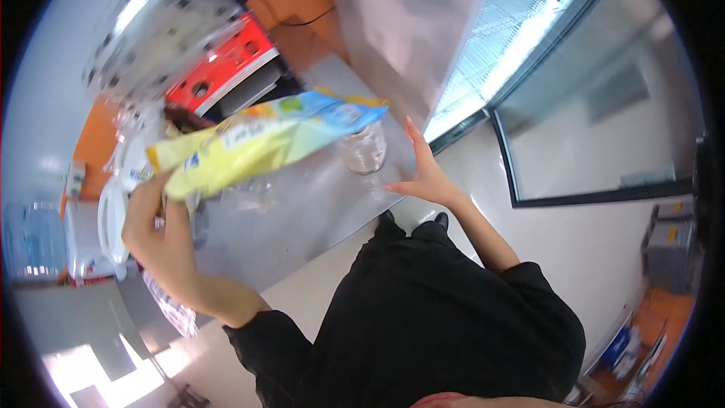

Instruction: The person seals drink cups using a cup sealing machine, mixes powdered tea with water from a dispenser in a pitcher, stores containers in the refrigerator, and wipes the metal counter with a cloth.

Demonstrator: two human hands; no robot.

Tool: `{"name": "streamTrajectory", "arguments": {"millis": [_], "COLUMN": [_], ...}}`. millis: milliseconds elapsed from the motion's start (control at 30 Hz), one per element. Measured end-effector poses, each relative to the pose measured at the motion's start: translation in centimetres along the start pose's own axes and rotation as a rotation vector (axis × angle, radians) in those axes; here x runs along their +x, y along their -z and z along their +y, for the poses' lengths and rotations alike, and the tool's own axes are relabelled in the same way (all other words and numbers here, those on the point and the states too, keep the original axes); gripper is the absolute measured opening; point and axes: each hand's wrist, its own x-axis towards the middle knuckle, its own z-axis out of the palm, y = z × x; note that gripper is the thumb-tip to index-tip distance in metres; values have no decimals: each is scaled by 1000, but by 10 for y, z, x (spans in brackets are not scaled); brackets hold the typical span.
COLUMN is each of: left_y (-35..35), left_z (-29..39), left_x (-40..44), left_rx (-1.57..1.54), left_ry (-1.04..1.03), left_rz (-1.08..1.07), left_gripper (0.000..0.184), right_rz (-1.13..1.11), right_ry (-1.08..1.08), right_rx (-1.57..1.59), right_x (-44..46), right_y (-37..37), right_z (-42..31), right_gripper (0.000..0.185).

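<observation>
My left hand (157, 227) pinches one end of a yellow and blue plastic pouch (253, 145), which is held up tilted over the counter. Its other end reaches to the right, in front of the upper part of a clear cup (365, 149) on the grey counter (302, 211). Just right of the cup is my right hand (427, 174), fingers and thumb spread apart, with nothing in it. Whether its fingertips touch the cup I cannot tell. The printing on the pouch is blurred.
A lit fridge (483, 45) has its glass door (596, 106) swung out on the right. At the back stands a red box (223, 64) beside plastic-wrapped goods (162, 30). A white lidded container (113, 219) and a blue water bottle (34, 238) are at left.
</observation>
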Motion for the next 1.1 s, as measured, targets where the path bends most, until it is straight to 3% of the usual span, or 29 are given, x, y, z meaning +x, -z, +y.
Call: {"name": "streamTrajectory", "arguments": {"millis": [67,167,233,300,367,433,467,500,567,600,700,733,800,833,900,967,1067,1100], "left_y": [22,55,73,87,101,112,118,119,119,122,140,140,145,147,156,163,172,180], "left_z": [-7,-8,3,22,34,33,27,9,-15,-28,-81,-107,-161,-196,-251,-303,-365,-384], "left_x": [-35,-103,-151,-193,-238,-283,-306,-335,-384,-408,-454,-472,-496,-511,-480,-441,-384,-365], "left_rx": [99,208,212,260,378,533,602,607,586,621,719,695,608,582,487,324,164,151], "left_ry": [33,191,493,780,1049,1255,1352,1382,1471,1491,1545,1531,1510,1325,1111,919,696,632], "left_rz": [36,47,55,79,69,9,-22,2,77,34,-95,-135,-136,-155,-345,-381,-288,-311], "left_gripper": [20,20,17,14,10,10,11,13,16,16,19,17,15,13,10,11,7,6], "right_rz": [63,-18,-109,-56,-10,-24,91,217,312,155,-445,-483,-586,-662,-620,-564,-426,-448], "right_ry": [226,56,-69,137,228,209,318,429,501,594,727,642,687,656,846,807,558,637], "right_rx": [-146,-91,61,110,-62,-39,-167,-297,-103,-72,-77,128,228,339,195,-128,-769,-731], "right_x": [25,54,64,85,100,99,89,72,34,21,8,12,33,47,89,112,110,128], "right_y": [-25,-43,-41,-49,-55,-53,-53,-61,-90,-120,-248,-316,-443,-516,-685,-810,-875,-892], "right_z": [10,36,14,54,76,63,49,50,38,24,-70,-94,-148,-168,-177,-179,-173,-172], "right_gripper": [107,95,89,90,92,91,89,86,72,60,30,22,18,16,17,20,23,22]}}
